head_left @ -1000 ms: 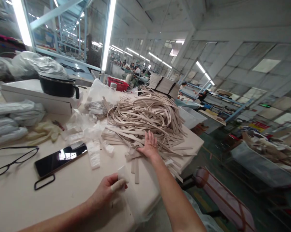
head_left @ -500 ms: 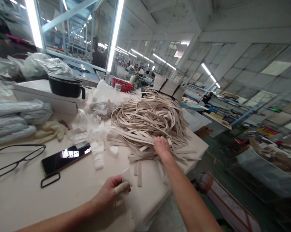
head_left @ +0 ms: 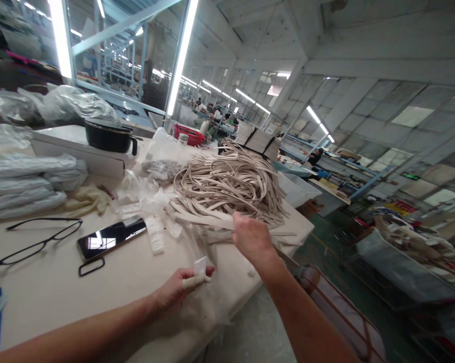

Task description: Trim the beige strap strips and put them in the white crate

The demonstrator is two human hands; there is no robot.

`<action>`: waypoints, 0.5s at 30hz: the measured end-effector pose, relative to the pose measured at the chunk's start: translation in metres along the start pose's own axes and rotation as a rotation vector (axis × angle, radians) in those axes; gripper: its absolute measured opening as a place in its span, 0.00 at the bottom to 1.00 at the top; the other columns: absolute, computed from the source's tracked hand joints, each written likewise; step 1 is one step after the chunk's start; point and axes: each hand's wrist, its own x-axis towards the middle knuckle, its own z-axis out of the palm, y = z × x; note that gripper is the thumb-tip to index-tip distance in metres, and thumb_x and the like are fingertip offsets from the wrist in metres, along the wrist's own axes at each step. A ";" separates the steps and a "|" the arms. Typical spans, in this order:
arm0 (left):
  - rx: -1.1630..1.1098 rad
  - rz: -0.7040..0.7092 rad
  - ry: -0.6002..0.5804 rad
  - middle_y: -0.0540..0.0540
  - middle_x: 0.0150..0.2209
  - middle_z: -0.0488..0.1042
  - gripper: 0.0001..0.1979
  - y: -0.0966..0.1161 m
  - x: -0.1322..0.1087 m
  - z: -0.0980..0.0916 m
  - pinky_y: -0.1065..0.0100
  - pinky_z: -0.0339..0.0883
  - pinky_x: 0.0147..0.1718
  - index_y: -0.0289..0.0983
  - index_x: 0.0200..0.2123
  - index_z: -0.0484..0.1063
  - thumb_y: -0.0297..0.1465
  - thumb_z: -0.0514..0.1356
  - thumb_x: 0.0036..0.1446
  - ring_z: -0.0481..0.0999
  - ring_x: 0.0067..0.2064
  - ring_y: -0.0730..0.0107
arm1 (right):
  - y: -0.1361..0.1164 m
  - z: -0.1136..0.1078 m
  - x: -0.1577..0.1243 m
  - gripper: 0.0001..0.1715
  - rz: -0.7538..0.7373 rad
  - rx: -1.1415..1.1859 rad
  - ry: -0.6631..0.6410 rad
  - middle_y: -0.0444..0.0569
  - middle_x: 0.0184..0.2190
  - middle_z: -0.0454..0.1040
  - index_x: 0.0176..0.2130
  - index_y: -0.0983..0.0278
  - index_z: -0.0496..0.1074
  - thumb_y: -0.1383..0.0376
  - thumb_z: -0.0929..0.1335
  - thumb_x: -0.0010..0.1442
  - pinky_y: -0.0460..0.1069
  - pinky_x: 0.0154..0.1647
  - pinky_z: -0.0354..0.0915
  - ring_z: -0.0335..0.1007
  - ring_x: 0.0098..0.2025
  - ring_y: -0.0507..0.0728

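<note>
A large tangled pile of beige flat straps [head_left: 227,181] lies on the table. At the pile's near edge, my right hand [head_left: 253,237] is closed around some straps, its palm side hidden from me. My left hand [head_left: 193,286], lower and nearer to me, pinches a piece of translucent plastic film [head_left: 200,265]. A pale cover wraps one of its fingers. Crumpled clear plastic [head_left: 140,194] and a narrow plastic sleeve [head_left: 155,236] lie left of the straps.
On the table's left are eyeglasses [head_left: 38,244], a phone [head_left: 112,237], a black rectangular frame [head_left: 92,267], a yellowish glove [head_left: 89,199] and a black pot [head_left: 108,137] on a white box [head_left: 79,156]. The table edge drops off at right, beside a wrapped bundle [head_left: 337,307].
My right hand has come a little nearer to me. The short loose straps by the pile's near edge are no longer lying there. The view has shifted slightly.
</note>
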 end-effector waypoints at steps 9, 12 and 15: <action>-0.659 0.128 0.182 0.44 0.41 0.80 0.07 0.028 0.033 0.037 0.64 0.74 0.40 0.38 0.40 0.78 0.32 0.64 0.58 0.79 0.39 0.65 | -0.032 0.039 -0.118 0.09 0.096 0.085 -0.072 0.53 0.33 0.78 0.40 0.64 0.68 0.70 0.69 0.58 0.47 0.28 0.61 0.79 0.34 0.61; -0.783 0.238 0.393 0.44 0.31 0.79 0.06 0.049 0.047 0.029 0.66 0.76 0.35 0.33 0.37 0.76 0.29 0.59 0.62 0.79 0.31 0.68 | -0.030 0.048 -0.153 0.10 0.121 0.116 -0.075 0.51 0.33 0.78 0.41 0.63 0.68 0.72 0.69 0.57 0.46 0.28 0.60 0.78 0.34 0.59; -0.832 0.314 0.473 0.45 0.27 0.78 0.07 0.070 0.050 0.019 0.71 0.76 0.30 0.32 0.35 0.74 0.28 0.57 0.64 0.78 0.26 0.72 | -0.020 0.063 -0.194 0.14 0.109 0.142 -0.047 0.48 0.32 0.78 0.41 0.62 0.68 0.76 0.68 0.56 0.47 0.28 0.59 0.78 0.33 0.58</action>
